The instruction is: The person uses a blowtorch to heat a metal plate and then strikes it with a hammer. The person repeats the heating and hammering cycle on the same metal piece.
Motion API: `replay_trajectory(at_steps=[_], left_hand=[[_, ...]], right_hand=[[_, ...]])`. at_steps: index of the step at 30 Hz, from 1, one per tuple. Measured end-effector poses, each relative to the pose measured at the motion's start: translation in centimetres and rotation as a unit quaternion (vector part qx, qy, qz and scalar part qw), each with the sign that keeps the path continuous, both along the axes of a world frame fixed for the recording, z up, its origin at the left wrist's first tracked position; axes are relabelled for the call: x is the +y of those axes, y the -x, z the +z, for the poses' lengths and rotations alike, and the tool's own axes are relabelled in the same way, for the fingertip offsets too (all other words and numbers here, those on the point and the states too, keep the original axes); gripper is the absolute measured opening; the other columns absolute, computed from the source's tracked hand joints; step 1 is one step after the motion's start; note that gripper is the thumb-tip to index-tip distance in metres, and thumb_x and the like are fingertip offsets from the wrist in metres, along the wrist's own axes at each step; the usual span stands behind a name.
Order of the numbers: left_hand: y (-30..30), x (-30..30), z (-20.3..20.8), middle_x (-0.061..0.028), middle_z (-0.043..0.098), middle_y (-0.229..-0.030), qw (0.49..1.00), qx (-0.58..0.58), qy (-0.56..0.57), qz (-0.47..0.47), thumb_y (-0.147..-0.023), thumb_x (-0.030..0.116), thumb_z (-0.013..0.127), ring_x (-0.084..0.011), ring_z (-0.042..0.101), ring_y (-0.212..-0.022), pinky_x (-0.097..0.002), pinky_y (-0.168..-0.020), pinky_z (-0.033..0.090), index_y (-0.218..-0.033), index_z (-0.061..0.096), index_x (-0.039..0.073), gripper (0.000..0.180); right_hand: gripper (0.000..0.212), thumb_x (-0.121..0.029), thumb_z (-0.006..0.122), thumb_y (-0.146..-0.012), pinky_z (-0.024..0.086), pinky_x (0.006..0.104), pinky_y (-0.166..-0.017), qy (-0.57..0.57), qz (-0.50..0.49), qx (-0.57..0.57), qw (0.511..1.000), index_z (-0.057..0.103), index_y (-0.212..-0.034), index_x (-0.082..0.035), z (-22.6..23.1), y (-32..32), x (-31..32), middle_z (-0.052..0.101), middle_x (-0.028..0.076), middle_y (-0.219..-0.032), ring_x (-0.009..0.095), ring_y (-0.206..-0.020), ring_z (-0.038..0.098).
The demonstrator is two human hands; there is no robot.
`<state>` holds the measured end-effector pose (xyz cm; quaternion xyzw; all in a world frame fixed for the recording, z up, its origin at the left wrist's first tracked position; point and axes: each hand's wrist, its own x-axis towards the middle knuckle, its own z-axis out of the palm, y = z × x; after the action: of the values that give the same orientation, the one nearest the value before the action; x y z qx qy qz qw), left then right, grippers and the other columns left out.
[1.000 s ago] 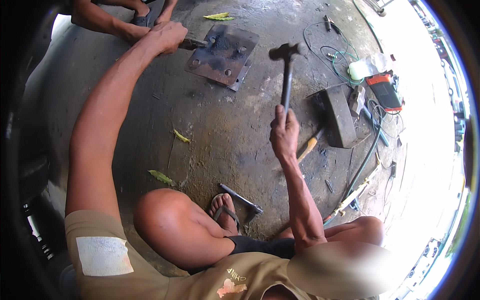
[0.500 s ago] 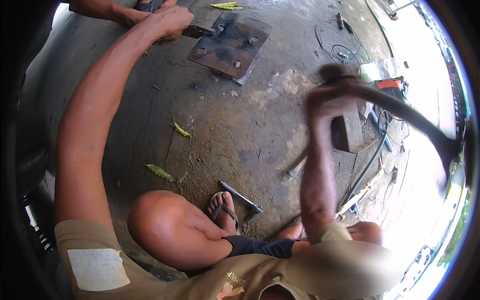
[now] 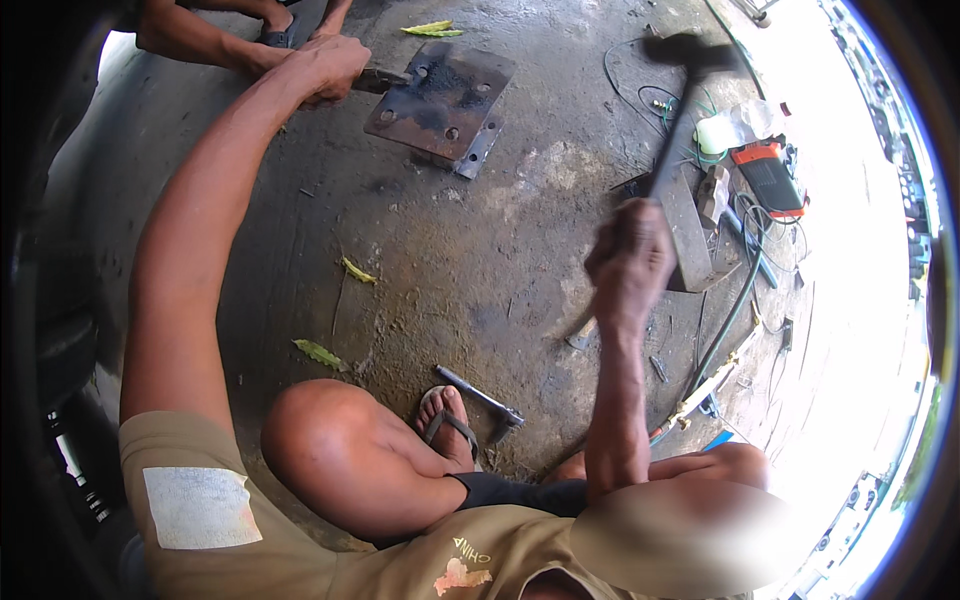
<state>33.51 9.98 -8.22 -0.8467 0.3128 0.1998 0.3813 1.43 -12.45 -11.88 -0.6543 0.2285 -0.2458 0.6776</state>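
My right hand point(image 3: 632, 250) is closed round the handle of a hammer point(image 3: 672, 145), raised over the floor at the right with its dark head at the far end. At the far left my left hand point(image 3: 335, 65) is wrapped round a dark metal tool point(image 3: 383, 78); most of it is hidden, and its tip meets the edge of a plate. That blackened square steel plate point(image 3: 425, 118) has a hole near each corner and lies over another metal plate point(image 3: 478, 158), whose holed edge sticks out. A co-worker's forearm point(image 3: 205, 38) reaches in beside my left hand.
A ratchet wrench point(image 3: 480, 395) lies by my foot. Right of my right arm are a steel block point(image 3: 690, 235), another hammer point(image 3: 713, 195), an orange-black case point(image 3: 770, 178), a plastic bottle point(image 3: 735, 128) and a hose point(image 3: 722, 325). Leaves point(image 3: 320, 354) are scattered about.
My right hand has swung the hammer from low at the right to pointing away from me, its head now far. The plates appear slightly turned and shifted left, with more of the lower one showing.
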Motion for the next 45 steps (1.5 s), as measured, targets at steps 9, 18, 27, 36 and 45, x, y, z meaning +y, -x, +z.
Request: replay_trajectory(at_steps=[9,18,27,36,45], left_hand=[[0.2,0.5,-0.1,-0.0067,0.07,-0.087,0.996,0.007,0.081,-0.041,-0.087,0.005,0.065,-0.0186,0.069,-0.083,-0.0358,-0.069,0.053,-0.097,0.071,0.005,0.012],[-0.7,-0.8,-1.7,-0.0165,0.074,-0.094,0.988,-0.066,0.13,-0.042,-0.058,-0.001,0.084,-0.0281,0.072,-0.097,-0.0404,-0.078,0.059,-0.08,0.077,0.002,0.024],[-1.3,1.9,-2.2,-0.0178,0.074,-0.089,0.986,-0.048,0.152,-0.039,-0.063,-0.002,0.077,-0.0311,0.073,-0.092,-0.04,-0.074,0.059,-0.078,0.075,0.001,0.015],[-1.2,0.3,-1.1,-0.0166,0.064,-0.071,0.974,0.049,0.205,-0.08,-0.071,-0.006,0.066,-0.0286,0.066,-0.071,-0.0341,-0.065,0.052,-0.079,0.069,-0.001,0.01],[0.8,-1.6,-1.5,-0.0185,0.073,-0.103,0.983,-0.059,0.17,-0.036,-0.068,-0.003,0.072,-0.0322,0.07,-0.101,-0.0421,-0.079,0.058,-0.093,0.076,0.0,0.026]], right_hand=[[0.069,-0.071,0.024,-0.093,0.043,0.0311,-0.052,0.251,-0.059,-0.355,0.899,0.045,-0.074,-0.008,2.4,-7.2,-6.8,0.055,0.008,-0.061,0.018,-0.055,0.052],[0.044,-0.043,0.052,-0.102,0.043,0.0384,-0.055,0.206,0.081,0.264,0.939,0.057,-0.085,-0.002,-13.4,1.3,3.0,0.054,0.007,-0.063,0.015,-0.057,0.049],[0.044,-0.047,0.04,-0.106,0.03,0.0214,-0.034,0.072,-0.095,-0.187,0.975,0.051,-0.086,-0.009,5.0,-0.5,-1.8,0.046,-0.002,-0.058,0.004,-0.042,0.04],[0.049,-0.047,0.038,-0.103,0.046,0.0443,-0.062,0.254,0.027,0.046,0.966,0.052,-0.096,-0.001,-15.4,-1.3,1.9,0.056,0.018,-0.067,0.03,-0.063,0.058],[0.044,-0.049,0.051,-0.102,0.033,0.0266,-0.041,0.045,0.076,0.267,0.96,0.051,-0.082,-0.01,-14.9,4.0,2.5,0.044,-0.005,-0.06,0.006,-0.047,0.04]])
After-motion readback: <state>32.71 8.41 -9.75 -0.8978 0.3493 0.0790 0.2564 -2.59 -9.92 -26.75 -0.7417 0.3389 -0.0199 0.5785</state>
